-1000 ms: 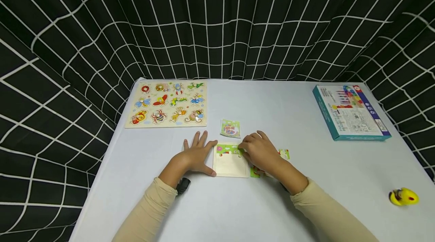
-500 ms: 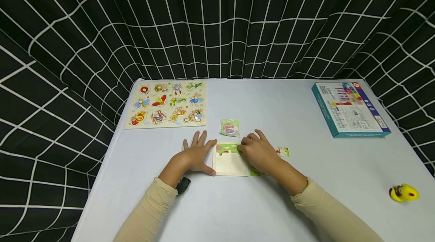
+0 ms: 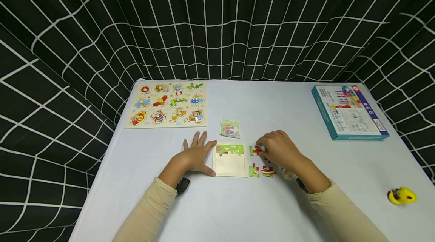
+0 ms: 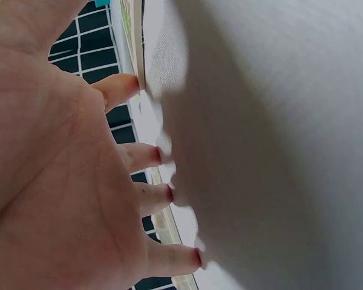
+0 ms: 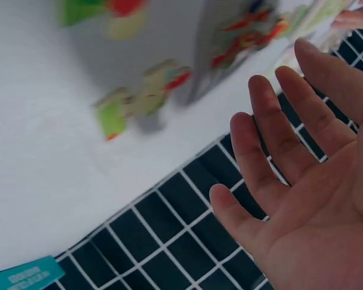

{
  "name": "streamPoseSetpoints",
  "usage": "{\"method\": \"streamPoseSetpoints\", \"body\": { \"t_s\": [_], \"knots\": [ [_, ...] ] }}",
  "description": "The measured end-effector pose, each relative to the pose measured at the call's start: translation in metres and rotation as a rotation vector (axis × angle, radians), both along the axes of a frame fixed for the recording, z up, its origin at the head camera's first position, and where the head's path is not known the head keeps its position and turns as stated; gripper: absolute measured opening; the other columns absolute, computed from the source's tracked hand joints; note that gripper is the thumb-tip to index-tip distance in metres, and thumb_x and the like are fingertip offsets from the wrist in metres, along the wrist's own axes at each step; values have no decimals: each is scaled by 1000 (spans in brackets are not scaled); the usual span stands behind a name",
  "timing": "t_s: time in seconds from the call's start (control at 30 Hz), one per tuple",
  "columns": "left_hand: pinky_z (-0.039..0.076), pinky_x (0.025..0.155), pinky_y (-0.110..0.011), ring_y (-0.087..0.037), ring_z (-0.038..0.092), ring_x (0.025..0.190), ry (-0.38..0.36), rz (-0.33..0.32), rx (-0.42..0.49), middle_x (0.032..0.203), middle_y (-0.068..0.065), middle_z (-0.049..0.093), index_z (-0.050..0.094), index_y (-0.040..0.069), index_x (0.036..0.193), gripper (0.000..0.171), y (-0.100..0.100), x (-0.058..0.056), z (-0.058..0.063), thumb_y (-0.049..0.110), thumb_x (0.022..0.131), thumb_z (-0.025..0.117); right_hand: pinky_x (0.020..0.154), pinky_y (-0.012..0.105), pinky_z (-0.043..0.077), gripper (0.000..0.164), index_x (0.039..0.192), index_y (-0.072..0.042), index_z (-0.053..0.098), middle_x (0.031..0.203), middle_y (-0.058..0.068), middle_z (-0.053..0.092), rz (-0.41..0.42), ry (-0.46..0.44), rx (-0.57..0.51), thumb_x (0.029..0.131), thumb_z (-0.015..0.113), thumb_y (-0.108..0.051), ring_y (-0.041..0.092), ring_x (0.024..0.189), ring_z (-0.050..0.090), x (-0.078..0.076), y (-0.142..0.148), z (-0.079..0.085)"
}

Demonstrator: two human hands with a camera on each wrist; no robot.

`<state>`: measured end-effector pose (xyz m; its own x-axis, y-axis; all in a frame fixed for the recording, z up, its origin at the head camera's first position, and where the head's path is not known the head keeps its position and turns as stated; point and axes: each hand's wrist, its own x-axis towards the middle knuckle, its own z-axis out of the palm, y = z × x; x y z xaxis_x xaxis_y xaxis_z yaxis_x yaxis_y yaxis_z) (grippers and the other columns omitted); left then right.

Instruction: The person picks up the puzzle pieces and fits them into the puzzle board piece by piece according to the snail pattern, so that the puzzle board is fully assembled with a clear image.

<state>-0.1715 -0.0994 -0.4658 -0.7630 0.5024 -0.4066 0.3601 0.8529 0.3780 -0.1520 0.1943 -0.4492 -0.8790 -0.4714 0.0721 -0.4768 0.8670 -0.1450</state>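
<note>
A small square wooden puzzle tray (image 3: 231,166) lies before me, with a green strip of joined jigsaw pieces (image 3: 230,149) along its top edge. My left hand (image 3: 195,158) rests beside it with fingers spread, thumb and index fingertip at its left side. In the left wrist view, straight fingertips (image 4: 184,260) reach down to the cloth. My right hand (image 3: 280,148) is over loose jigsaw pieces (image 3: 267,171) right of the tray. In the right wrist view its fingers (image 5: 271,115) are extended and apart, holding nothing; pieces (image 5: 112,115) on the cloth look blurred. Its forearm partly covers another piece (image 3: 287,174).
A picture card (image 3: 230,128) lies just behind the tray. A wooden insect puzzle board (image 3: 166,104) is at the back left. At the back right lies a teal-edged box (image 3: 351,113), with a yellow toy (image 3: 402,195) nearer on the right. A black gridded curtain (image 3: 217,26) surrounds the table.
My right hand has left the tray's upper right corner and moved right over the loose pieces. A green piece now shows at that corner, uncovered. My left hand has stayed put.
</note>
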Motion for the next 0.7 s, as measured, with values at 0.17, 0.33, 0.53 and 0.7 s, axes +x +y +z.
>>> {"method": "streamPoseSetpoints", "body": {
  "t_s": [0.17, 0.33, 0.53, 0.7],
  "knots": [
    [4, 106, -76, -43, -8, 147, -3, 2, -5, 162, -20, -1, 28, 23, 153, 108, 0, 0, 0, 53, 65, 84, 98, 54, 42, 19, 95, -13, 76, 100, 1, 72, 26, 9, -23, 77, 81, -15, 28, 103, 63, 2, 5, -10],
    [4, 106, -75, -42, -8, 148, 0, 4, 7, 162, -19, -1, 28, 23, 153, 108, -3, 1, 1, 54, 66, 84, 98, 51, 41, 19, 95, -13, 76, 100, 1, 73, 26, 30, -3, 77, 82, -17, 27, 104, 63, 1, -2, -15],
    [4, 107, -74, -41, -9, 148, -13, 8, -5, 162, -18, -2, 27, 24, 154, 107, -3, 1, 3, 53, 67, 83, 99, 52, 40, 21, 95, -13, 76, 100, 2, 73, 2, 31, 32, 76, 83, -17, 26, 102, 63, 0, -9, -14],
    [5, 108, -74, -41, -8, 148, -13, 10, -14, 163, -18, -2, 26, 24, 154, 108, -1, 1, 3, 55, 67, 83, 97, 51, 42, 23, 95, -12, 75, 100, 4, 73, 31, 69, 17, 74, 84, -16, 28, 101, 64, 2, -15, -10]
  ]
}}
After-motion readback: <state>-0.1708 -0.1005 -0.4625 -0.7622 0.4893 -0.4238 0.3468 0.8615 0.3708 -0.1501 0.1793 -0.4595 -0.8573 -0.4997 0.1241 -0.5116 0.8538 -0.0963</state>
